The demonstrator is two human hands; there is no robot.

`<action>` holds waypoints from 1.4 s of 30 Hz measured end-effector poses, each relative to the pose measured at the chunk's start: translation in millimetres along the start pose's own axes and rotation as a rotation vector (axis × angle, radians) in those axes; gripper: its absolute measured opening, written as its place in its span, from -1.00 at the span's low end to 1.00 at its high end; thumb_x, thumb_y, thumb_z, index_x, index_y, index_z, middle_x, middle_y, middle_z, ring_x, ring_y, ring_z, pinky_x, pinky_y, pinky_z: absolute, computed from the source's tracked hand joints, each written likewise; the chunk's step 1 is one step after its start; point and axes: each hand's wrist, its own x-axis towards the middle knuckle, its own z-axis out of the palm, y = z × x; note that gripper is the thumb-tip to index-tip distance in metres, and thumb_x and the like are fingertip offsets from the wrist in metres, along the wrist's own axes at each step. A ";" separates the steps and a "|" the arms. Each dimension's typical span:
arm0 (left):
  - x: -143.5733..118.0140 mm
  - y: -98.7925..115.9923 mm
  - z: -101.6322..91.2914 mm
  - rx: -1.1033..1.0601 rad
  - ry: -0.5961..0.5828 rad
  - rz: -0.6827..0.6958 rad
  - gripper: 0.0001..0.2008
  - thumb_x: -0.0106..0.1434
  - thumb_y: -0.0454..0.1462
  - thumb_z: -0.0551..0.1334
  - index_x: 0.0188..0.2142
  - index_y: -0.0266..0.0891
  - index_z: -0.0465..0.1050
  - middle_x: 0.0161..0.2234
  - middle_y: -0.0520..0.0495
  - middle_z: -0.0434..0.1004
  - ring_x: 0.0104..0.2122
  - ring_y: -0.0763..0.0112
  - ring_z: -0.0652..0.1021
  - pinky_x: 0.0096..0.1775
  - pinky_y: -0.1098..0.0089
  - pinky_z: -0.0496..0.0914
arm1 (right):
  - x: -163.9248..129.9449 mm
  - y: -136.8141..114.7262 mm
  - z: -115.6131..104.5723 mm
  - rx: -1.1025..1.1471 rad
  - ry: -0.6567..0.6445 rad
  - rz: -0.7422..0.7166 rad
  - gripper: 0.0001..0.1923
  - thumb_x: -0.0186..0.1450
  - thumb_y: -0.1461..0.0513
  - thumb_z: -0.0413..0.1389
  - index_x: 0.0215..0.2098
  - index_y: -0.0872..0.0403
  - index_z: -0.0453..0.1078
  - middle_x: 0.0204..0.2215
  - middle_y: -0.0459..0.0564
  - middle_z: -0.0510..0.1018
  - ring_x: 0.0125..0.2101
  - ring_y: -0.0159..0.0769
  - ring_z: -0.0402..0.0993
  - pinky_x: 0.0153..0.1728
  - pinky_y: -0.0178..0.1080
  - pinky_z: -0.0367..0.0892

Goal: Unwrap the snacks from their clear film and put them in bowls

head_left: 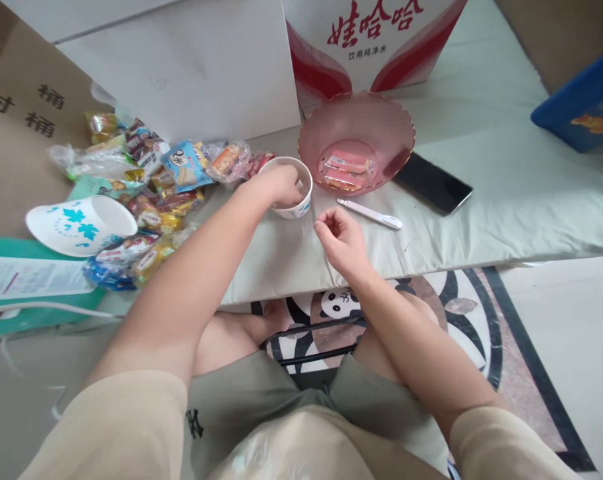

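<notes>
Left hand [276,185] reaches into the small white paper cup [292,190] standing on the pale padded mat [481,200]; fingers are curled down inside it, can't tell whether they pinch anything. Right hand [338,237] hovers just beside the cup, nearer the body, fingers loosely curled with thumb and forefinger close together, holding nothing visible. Pink ribbed glass bowl [356,141] sits just behind the cup with a few pink wrapped snacks [344,170] in it. White pen-shaped stick [371,213] lies near the right hand, black phone [434,183] beyond it. Pile of wrapped snacks [151,193] sits to the left, next to a tipped white paper cup with blue leaf print [81,225].
</notes>
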 end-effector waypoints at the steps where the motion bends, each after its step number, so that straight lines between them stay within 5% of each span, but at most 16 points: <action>1: -2.9 -0.9 -5.6 -0.033 -0.049 0.009 -0.90 0.05 -0.23 0.35 -0.48 -0.23 0.51 -0.47 -0.10 0.54 -0.29 0.06 0.63 -0.16 0.17 0.48 | 0.7 0.7 -0.5 0.001 0.004 -0.002 -0.86 0.22 0.14 0.09 -0.40 0.03 0.27 -0.56 -0.20 0.32 -0.56 -0.46 0.22 -0.50 -0.32 0.12; 3: -16.5 -7.2 -18.1 -0.144 -0.009 0.024 -0.79 0.16 -0.13 0.30 -0.45 -0.23 0.52 -0.47 -0.09 0.55 -0.31 0.11 0.62 -0.14 0.16 0.48 | 2.2 2.1 -2.8 0.004 0.016 -0.012 -0.87 0.23 0.15 0.09 -0.39 0.03 0.26 -0.54 -0.19 0.33 -0.54 -0.46 0.23 -0.48 -0.32 0.15; 5: -36.7 -19.8 -24.4 -0.337 0.187 0.046 -0.72 0.24 -0.06 0.24 -0.29 -0.22 0.56 -0.35 -0.08 0.62 -0.26 0.19 0.61 -0.11 0.16 0.49 | 4.3 3.3 -7.3 0.009 0.046 -0.049 -0.87 0.25 0.14 0.08 -0.36 0.02 0.26 -0.52 -0.18 0.35 -0.53 -0.45 0.25 -0.46 -0.32 0.18; 9: -74.1 -53.0 0.7 -0.508 0.541 0.135 -0.71 0.29 -0.05 0.22 -0.11 -0.12 0.52 -0.03 -0.09 0.58 0.01 0.23 0.56 0.05 0.17 0.49 | 12.9 3.9 -23.2 -0.148 0.234 -0.165 -0.75 0.28 0.18 0.05 -0.07 0.01 0.31 -0.52 -0.20 0.34 -0.51 -0.38 0.29 -0.38 -0.27 0.27; 12: -84.6 -66.2 38.4 -0.450 0.452 0.162 -0.55 0.11 -0.07 0.42 -0.02 -0.10 0.50 0.25 -0.18 0.32 0.27 0.03 0.39 0.18 0.06 0.44 | 24.8 5.3 -36.1 -0.452 0.313 -0.167 -0.61 0.29 0.22 0.04 0.09 0.00 0.34 -0.46 -0.15 0.47 -0.46 -0.33 0.38 -0.29 -0.21 0.32; 17: -69.5 -52.3 74.0 -0.517 0.515 0.125 -0.58 0.14 -0.15 0.43 -0.02 -0.08 0.44 0.30 -0.19 0.15 0.33 0.03 0.33 0.20 0.04 0.45 | 45.4 11.9 -48.2 -0.669 0.370 -0.096 -0.79 0.29 0.14 0.12 -0.16 0.00 0.52 -0.39 -0.07 0.63 -0.39 -0.26 0.51 -0.25 -0.19 0.34; 24: -25.2 -27.3 67.2 -0.542 0.591 0.110 -0.58 0.09 -0.21 0.47 -0.09 -0.14 0.41 0.28 -0.24 0.22 0.36 -0.03 0.29 0.26 0.03 0.37 | 57.3 18.1 -60.9 -0.694 0.462 -0.141 -0.78 0.27 0.16 0.10 -0.16 0.03 0.49 -0.35 -0.04 0.64 -0.41 -0.28 0.51 -0.26 -0.21 0.36; 29: -6.5 -24.9 58.9 -0.522 0.619 0.048 -0.59 0.15 -0.23 0.40 -0.01 -0.11 0.41 0.31 -0.25 0.22 0.39 -0.03 0.24 0.36 0.00 0.20 | 55.3 18.1 -54.5 -0.642 0.385 -0.248 -0.60 0.26 0.23 0.05 0.07 0.02 0.39 -0.30 -0.05 0.61 -0.53 -0.37 0.39 -0.32 -0.24 0.35; 33: -17.8 -38.8 57.9 -0.475 0.688 0.026 -0.46 0.15 -0.27 0.35 0.13 -0.07 0.36 0.29 -0.21 0.29 0.35 0.02 0.30 0.32 0.03 0.27 | 48.9 16.4 -39.8 -0.580 0.290 -0.252 -0.62 0.28 0.23 0.04 0.07 0.00 0.33 -0.34 -0.08 0.57 -0.56 -0.38 0.32 -0.34 -0.23 0.33; 42: -16.8 -79.9 51.7 -0.414 0.599 -0.116 -0.74 0.25 -0.13 0.25 -0.08 -0.08 0.53 0.17 -0.17 0.47 0.19 -0.02 0.47 0.14 0.05 0.39 | 44.8 13.0 -19.7 -0.517 0.208 -0.219 -0.72 0.25 0.26 0.04 -0.06 0.00 0.33 -0.37 -0.11 0.51 -0.55 -0.40 0.32 -0.33 -0.22 0.30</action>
